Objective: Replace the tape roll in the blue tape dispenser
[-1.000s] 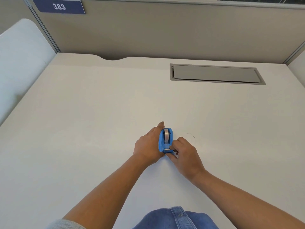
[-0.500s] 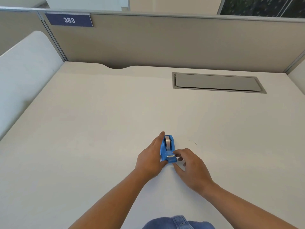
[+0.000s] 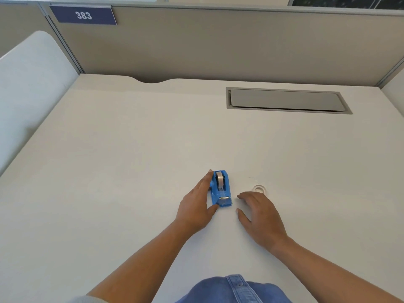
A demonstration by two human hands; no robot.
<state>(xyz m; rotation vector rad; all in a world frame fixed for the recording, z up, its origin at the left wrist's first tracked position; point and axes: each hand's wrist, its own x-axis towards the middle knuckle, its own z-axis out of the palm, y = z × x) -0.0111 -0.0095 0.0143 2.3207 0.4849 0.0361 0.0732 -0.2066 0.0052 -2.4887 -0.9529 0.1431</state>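
Note:
The blue tape dispenser stands on the white desk, cutter end toward me. A roll of tape sits upright in its cradle. My left hand lies against the dispenser's left side, fingers straight along it and thumb at the near corner, holding it steady. My right hand rests flat on the desk to the right of the dispenser, fingers spread, holding nothing. A small pale tape ring lies flat just beyond its fingertips.
A grey cable hatch is set into the desk at the back right. Beige partition walls close off the back and sides, with a "383" sign at upper left. Blue denim shows at the bottom edge.
My right hand has come off the dispenser's cutter end and moved right, opening flat on the desk. The pale ring is now uncovered. My left hand stays on the dispenser.

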